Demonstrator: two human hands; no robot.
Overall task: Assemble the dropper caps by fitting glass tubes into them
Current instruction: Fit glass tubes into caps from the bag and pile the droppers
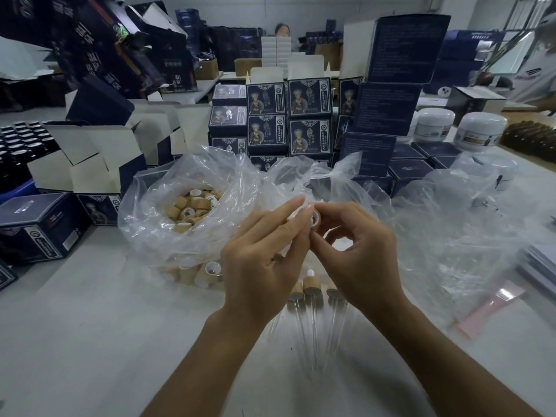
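Both hands raised above the tabletop [90, 341], meeting just in front of the clear plastic bag of wooden caps [192, 209]

Right hand [358, 254]: grip pinching a dropper cap [316, 218] between thumb and fingertips, open end apparently turned toward the left hand

Left hand [264, 260]: fingers fairly straight, tips touching the cap; something pale and thin lies along them, likely a glass tube, too blurred to be sure, so its grip cannot be told

If it is a tube, its long axis runs roughly in line with the cap's bore, left hand feeding, right hand steadying

Finished droppers [311, 288] lie on the tabletop under the hands, nearer the person than the bag, caps toward the bag, glass tubes pointing back at the person
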